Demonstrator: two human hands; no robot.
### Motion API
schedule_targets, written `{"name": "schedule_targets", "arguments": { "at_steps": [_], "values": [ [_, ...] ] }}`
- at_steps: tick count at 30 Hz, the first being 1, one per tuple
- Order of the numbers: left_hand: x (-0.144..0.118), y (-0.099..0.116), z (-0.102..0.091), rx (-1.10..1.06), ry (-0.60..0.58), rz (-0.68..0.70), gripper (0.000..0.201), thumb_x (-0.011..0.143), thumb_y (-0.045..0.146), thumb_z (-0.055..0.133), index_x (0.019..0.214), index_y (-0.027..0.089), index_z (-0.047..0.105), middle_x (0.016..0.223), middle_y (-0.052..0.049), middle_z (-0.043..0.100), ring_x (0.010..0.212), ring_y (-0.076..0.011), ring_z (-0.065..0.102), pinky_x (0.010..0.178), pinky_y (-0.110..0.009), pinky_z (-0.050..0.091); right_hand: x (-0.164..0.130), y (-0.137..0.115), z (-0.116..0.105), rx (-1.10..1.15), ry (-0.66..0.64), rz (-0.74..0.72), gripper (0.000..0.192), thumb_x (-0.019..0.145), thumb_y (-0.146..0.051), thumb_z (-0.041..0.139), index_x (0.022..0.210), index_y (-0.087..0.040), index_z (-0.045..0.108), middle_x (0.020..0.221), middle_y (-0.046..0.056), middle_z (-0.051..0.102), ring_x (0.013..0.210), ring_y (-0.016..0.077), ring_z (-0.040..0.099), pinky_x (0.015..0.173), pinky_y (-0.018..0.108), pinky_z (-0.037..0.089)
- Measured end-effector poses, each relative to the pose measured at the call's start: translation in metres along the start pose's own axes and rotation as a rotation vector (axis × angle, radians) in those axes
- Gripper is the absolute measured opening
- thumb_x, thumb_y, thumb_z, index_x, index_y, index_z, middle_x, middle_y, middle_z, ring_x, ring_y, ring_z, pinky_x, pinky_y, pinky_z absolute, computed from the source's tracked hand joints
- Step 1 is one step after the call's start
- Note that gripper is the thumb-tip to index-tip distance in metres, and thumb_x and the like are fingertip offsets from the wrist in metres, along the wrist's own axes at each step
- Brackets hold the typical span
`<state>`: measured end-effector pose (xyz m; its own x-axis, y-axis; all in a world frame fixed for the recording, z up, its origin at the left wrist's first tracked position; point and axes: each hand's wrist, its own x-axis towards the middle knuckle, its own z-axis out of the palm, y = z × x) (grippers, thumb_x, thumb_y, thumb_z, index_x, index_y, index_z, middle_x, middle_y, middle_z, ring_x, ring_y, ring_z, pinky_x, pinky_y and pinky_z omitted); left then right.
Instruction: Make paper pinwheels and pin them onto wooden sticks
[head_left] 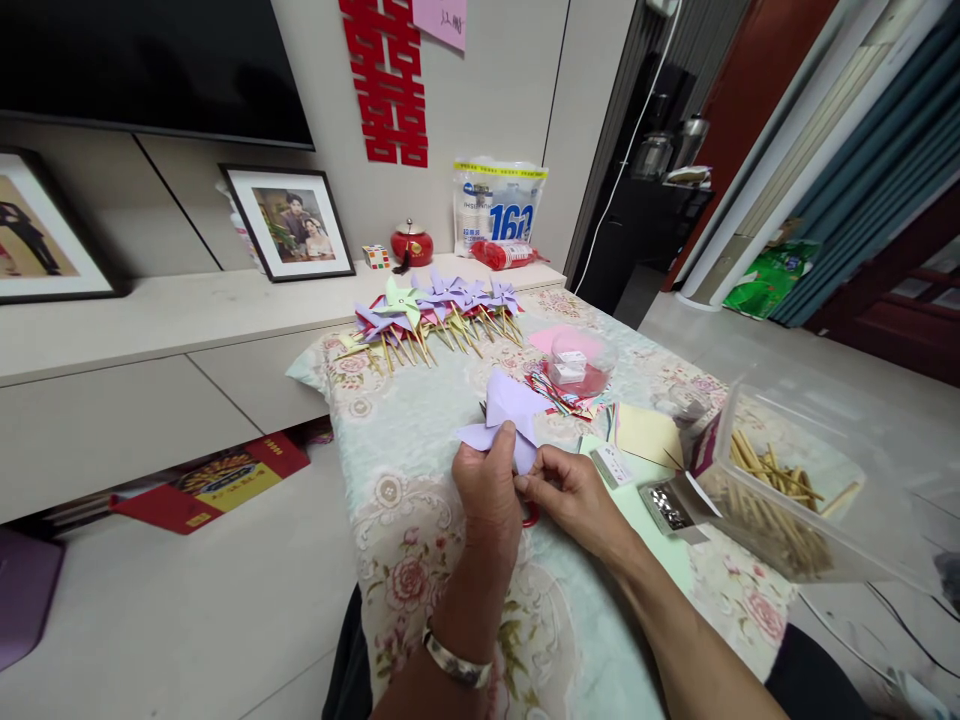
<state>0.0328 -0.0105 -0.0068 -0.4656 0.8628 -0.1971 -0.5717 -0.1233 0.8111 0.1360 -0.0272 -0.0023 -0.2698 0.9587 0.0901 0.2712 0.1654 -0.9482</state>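
A row of finished paper pinwheels on wooden sticks (435,312) lies along the far edge of the floral-cloth-covered table (420,560). A clear round plastic bowl (579,363) sits behind the folded lilac paper piece (504,418). At the right edge stands a clear plastic box (806,480), apparently holding wooden sticks (772,495).

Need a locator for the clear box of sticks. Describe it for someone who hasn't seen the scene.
Start at the floral-cloth table and go to its right edge, right of the right hand. The clear box sits there, open-topped, with wooden sticks inside. Unlike the small round tub farther back, it is rectangular and bigger.
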Motion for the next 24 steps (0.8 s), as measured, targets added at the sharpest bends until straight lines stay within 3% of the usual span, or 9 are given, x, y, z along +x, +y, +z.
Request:
{"name": "schedule_targets", "arguments": {
  "at_steps": [6, 14, 18, 24],
  "values": [
    [0.003, 0.004, 0.0, 0.033, 0.059, -0.004, 0.023, 0.064, 0.031, 0.077, 0.075, 0.011, 0.07, 0.061, 0.002, 0.063, 0.052, -0.0106, 0.054, 0.053, -0.023, 0.043, 0.0, -0.003, -0.003, 0.13, -0.112, 0.09, 0.026, 0.077, -0.041, 0.076, 0.075, -0.019, 0.061, 0.064, -0.003, 0.062, 0.059, 0.0133, 0.054, 0.059, 0.025, 0.042],
    [-0.002, 0.004, 0.002, 0.098, 0.025, 0.017, 0.021, 0.065, 0.03, 0.075, 0.074, 0.012, 0.069, 0.063, 0.002, 0.065, 0.054, -0.0124, 0.056, 0.055, -0.024, 0.044, 0.002, 0.002, 0.003, 0.115, -0.045, 0.091, 0.023, 0.077, -0.033, 0.071, 0.067, -0.02, 0.054, 0.06, -0.004, 0.058, 0.057, 0.0131, 0.052, 0.055, 0.024, 0.041],
    [-0.003, 0.003, 0.001, 0.109, 0.001, 0.019, 0.022, 0.066, 0.031, 0.075, 0.075, 0.012, 0.069, 0.063, 0.002, 0.064, 0.054, -0.0113, 0.054, 0.054, -0.023, 0.043, 0.002, 0.002, 0.004, 0.139, -0.042, 0.088, 0.02, 0.08, -0.032, 0.068, 0.069, -0.019, 0.058, 0.061, -0.003, 0.06, 0.057, 0.0134, 0.053, 0.055, 0.025, 0.041],
    [0.002, -0.001, -0.002, 0.062, 0.011, -0.007, 0.022, 0.065, 0.03, 0.077, 0.076, 0.013, 0.069, 0.064, 0.002, 0.065, 0.056, -0.0116, 0.056, 0.058, -0.024, 0.045, -0.001, -0.005, -0.012, 0.257, -0.198, 0.176, 0.029, 0.07, -0.037, 0.083, 0.078, -0.016, 0.064, 0.069, -0.002, 0.065, 0.06, 0.0121, 0.056, 0.059, 0.025, 0.042]
  ]
}}
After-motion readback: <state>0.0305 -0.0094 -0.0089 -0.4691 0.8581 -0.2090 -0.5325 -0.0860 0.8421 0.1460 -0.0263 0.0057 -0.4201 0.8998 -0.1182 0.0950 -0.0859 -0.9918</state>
